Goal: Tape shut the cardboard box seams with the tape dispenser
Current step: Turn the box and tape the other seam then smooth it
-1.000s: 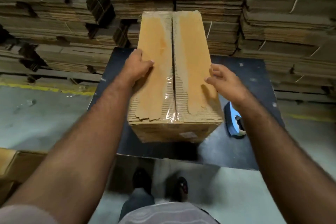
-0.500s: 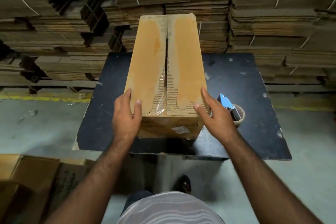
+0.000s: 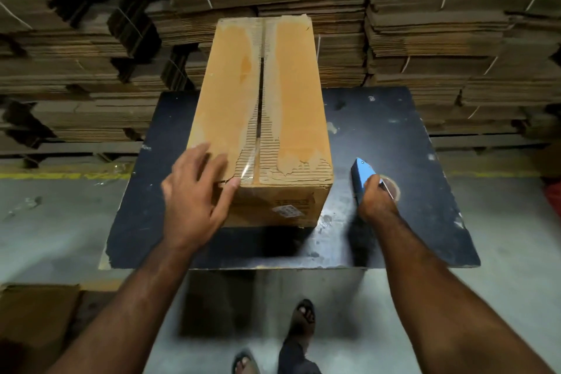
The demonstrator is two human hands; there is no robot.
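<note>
A tall cardboard box (image 3: pixel 291 94) stands on the black table (image 3: pixel 403 143), its top flaps closed with a dark seam running down the middle. The top layer of card is torn away along that seam, and a strip of clear tape shows at the near end. My left hand (image 3: pixel 194 191) rests with spread fingers on the box's near left corner. To the right of the box, my right hand (image 3: pixel 376 200) grips the blue tape dispenser (image 3: pixel 361 173), which sits on the table with its brown tape roll partly hidden behind my fingers.
Tied bundles of flat cardboard (image 3: pixel 440 27) are stacked high behind the table. A yellow line (image 3: pixel 60 175) marks the grey floor at the left. A flattened carton (image 3: pixel 36 322) lies at the bottom left. My sandalled feet (image 3: pixel 300 322) stand under the table's near edge.
My right hand left the box's right side and closed on the tape dispenser. My left hand shifted onto the box's near left corner. The camera pulled back and upward.
</note>
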